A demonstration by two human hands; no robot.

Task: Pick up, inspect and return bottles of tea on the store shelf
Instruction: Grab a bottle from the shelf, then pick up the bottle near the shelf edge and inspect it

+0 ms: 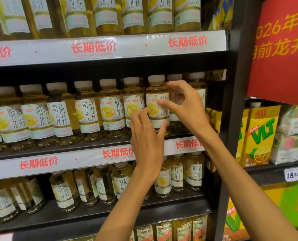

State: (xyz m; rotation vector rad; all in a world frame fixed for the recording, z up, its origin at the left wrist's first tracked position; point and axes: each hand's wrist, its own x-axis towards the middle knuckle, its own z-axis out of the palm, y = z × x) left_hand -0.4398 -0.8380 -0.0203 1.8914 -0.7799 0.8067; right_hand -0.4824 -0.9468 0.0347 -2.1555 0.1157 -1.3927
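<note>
To the left of the held bottle, a row of clear plastic bottles of pale yellow tea with white caps and white labels [87, 110] stands upright along the dark middle shelf [92, 145], with its white price strip printed in red just below. The held bottle [157, 103] is one of that row, also upright, its long axis vertical, its base apparently at the shelf's front edge, though the left hand hides the exact contact.

The left hand [146, 134] comes up from below and left of that bottle. Its grip wraps the lower body, fingers on the left side of the label and thumb curled across the front near the base.

The right hand [181, 101] is just right of the bottle at label height. Its grip is half open, with the thumb tip touching the label's front and the fingers arched over the shoulder; whether they touch it I cannot tell.

Both hands are at the bottle, the left holding more firmly. Farther right of it stand yellow drink cartons [259, 134].
</note>
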